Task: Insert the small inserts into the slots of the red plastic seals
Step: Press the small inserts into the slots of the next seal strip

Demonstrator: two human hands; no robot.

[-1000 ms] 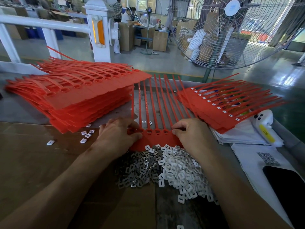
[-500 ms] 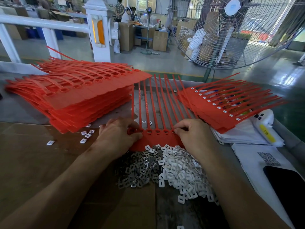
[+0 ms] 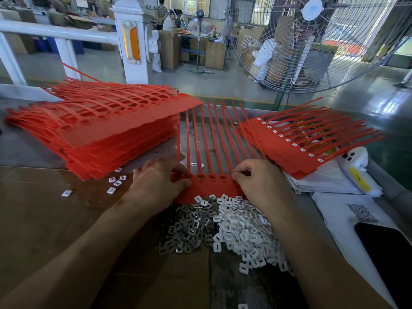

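Very little has changed over the last second: both hands sit where they were on the strip of seals (image 3: 209, 186), which lies flat on the table (image 3: 44, 219) at the centre, tails fanning toward 12 o'clock. The left hand (image 3: 158, 184) keeps its curled fingers and thumb pinched on the strip's 9 o'clock end, over the first slots. The right hand (image 3: 260, 181) has crept slightly along the 3 o'clock end, its fingertips (image 3: 236, 175) pinching the strip's edge there. Whether either hand also carries an insert cannot be told.

Between the hands, four slots (image 3: 211, 177) show, each with something small and dark seated in it; whether they are fully pressed home is too fine to tell. The steadiness suggests seating or checking rather than fetching new pieces.

The supply lies just at 6 o'clock of the strip: grey inserts (image 3: 185, 228) beside white inserts (image 3: 245, 237), touching the strip's near edge. A stack (image 3: 107, 134) with unfilled slots waits at 10 o'clock; the pile (image 3: 296, 148) at 2 o'clock shows white pieces in its slots, so it looks finished. Much of the task seems to remain.
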